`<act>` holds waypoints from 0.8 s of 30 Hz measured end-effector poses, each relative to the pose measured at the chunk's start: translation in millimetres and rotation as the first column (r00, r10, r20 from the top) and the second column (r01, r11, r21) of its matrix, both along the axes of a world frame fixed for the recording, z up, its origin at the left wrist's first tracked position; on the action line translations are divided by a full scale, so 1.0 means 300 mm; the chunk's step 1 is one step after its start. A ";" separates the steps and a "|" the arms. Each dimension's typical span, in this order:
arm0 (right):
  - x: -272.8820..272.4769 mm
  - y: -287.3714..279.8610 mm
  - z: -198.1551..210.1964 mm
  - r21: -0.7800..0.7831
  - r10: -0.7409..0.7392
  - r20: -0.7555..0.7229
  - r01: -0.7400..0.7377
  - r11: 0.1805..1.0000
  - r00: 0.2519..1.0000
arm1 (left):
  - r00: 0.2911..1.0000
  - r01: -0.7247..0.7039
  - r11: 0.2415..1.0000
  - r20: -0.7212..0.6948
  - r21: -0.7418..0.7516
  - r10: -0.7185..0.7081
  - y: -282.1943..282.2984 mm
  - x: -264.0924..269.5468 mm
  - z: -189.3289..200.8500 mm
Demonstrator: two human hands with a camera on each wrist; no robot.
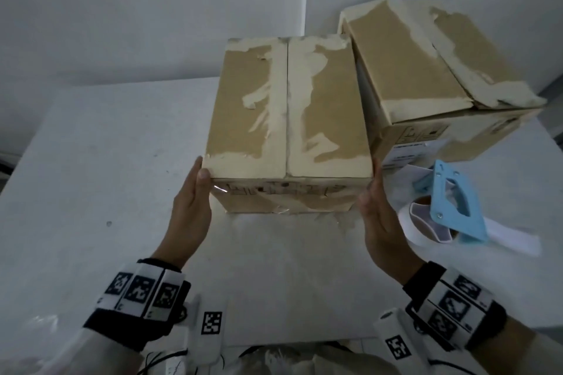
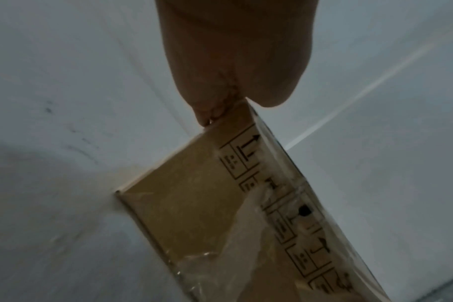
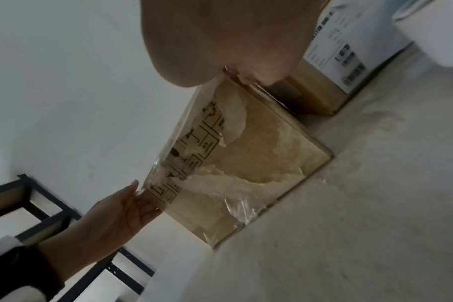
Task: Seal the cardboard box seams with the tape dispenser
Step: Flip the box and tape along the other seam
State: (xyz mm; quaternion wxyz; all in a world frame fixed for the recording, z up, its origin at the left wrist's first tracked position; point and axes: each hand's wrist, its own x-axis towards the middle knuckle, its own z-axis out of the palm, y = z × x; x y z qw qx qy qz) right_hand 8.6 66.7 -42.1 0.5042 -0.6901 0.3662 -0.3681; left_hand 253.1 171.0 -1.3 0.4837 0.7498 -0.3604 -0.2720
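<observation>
A brown cardboard box stands mid-table, its top flaps closed along a centre seam edged with pale torn patches. My left hand lies flat against the box's near left corner, thumb at the top edge. My right hand lies flat against the near right corner, fingers straight. In the left wrist view the left hand touches the box at its corner. The right hand meets the box the same way in the right wrist view. A blue tape dispenser lies to the right, untouched.
A second, larger cardboard box with a white label stands at the back right, close beside the first. The white table ends at a wall behind. A loose white strip trails from the dispenser. A black metal frame shows beyond the table's left.
</observation>
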 end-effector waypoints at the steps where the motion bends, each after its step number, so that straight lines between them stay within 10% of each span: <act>1: -0.008 0.000 0.005 0.021 -0.011 -0.025 0.012 1.000 1.000 | 0.999 0.036 0.999 0.017 -0.003 -0.036 0.009 0.009 -0.009; 6: -0.046 -0.064 0.092 -0.272 -0.122 -0.205 0.063 0.960 0.971 | 0.965 0.071 0.979 0.233 0.191 -0.116 0.018 0.040 0.025; 11: 0.065 -0.137 0.187 -0.621 -0.070 -0.422 -0.232 0.748 0.904 | 0.624 0.304 0.936 0.705 0.179 -0.338 -0.059 0.045 0.103; 17: 0.197 -0.114 0.173 -0.601 -0.024 -0.549 -0.375 0.706 0.835 | 0.328 0.429 0.812 0.769 0.396 -0.548 -0.156 -0.007 0.086; 24: 0.206 -0.109 0.126 -0.704 -0.120 -0.523 -0.348 0.619 0.844 | 0.231 0.432 0.801 0.807 0.415 -0.543 -0.146 -0.003 0.044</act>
